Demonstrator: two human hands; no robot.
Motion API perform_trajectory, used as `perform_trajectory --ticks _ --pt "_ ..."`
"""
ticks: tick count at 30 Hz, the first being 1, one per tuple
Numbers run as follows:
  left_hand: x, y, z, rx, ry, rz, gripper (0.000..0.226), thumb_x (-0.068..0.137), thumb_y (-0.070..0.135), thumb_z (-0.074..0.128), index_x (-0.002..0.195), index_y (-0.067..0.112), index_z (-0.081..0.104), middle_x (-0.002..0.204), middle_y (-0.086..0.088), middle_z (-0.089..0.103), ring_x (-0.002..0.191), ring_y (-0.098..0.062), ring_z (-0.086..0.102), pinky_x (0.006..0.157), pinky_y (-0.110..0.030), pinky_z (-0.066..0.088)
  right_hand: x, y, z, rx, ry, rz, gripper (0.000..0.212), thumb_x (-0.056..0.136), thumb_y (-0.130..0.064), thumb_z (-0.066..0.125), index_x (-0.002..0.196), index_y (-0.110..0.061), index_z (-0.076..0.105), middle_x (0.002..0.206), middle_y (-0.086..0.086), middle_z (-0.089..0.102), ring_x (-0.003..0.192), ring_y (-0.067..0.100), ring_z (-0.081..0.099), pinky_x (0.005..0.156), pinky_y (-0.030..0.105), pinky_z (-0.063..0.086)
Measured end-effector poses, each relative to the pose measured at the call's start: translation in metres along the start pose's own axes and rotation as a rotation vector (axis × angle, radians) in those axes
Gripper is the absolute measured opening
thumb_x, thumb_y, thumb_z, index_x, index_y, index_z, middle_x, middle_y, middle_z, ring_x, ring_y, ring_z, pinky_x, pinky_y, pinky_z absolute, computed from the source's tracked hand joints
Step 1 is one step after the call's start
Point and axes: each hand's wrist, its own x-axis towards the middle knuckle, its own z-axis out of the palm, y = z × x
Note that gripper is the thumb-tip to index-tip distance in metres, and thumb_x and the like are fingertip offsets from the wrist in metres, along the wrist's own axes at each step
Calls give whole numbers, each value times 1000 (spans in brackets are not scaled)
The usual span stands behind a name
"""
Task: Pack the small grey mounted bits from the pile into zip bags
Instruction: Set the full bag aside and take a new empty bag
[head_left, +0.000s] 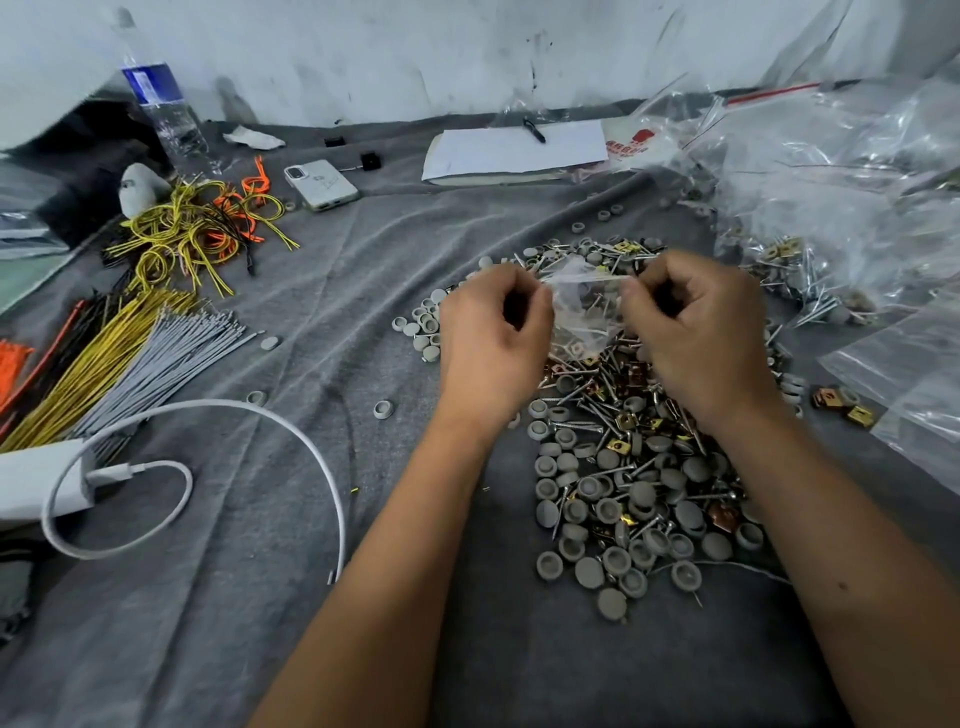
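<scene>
A small clear zip bag (584, 306) hangs between my two hands above the pile, with screws and a few small parts inside it. My left hand (493, 338) pinches the bag's top edge at the left. My right hand (696, 332) pinches the same edge at the right. Under and in front of the hands lies the pile (634, 493) of grey round caps mixed with screws and gold-coloured metal clips on the grey cloth (322, 571).
Filled and empty clear bags (841, 208) heap up at the right. Bundles of yellow, grey and orange ties (119, 353) lie at the left, with a white charger and cable (208, 467). A phone (321, 184), notepad with pen (514, 150) and water bottle (161, 104) stand farther back.
</scene>
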Motion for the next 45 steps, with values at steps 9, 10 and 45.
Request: perform_trajectory --ticks 9,10,45 --pt "-12 10 19 -52 18 18 31 85 20 70 64 27 48 56 14 48 51 -3 42 49 -15 34 -3 -6 4 -69 14 -143 17 86 -8 76 80 -6 61 74 4 64 65 22 63 60 42 54" --pt "-12 9 20 -25 15 13 35 86 21 70 63 28 45 54 14 46 50 -3 41 49 -16 33 -3 -7 4 -61 12 -158 16 86 -8 76 81 -6 61 75 4 65 66 22 64 60 44 54" --pt "-1 6 -9 67 209 -16 16 78 7 73 73 15 61 62 6 62 57 -11 61 53 -24 50 -4 -12 10 -142 101 -44 14 85 -7 76 83 -10 63 75 -3 64 64 11 62 58 25 53"
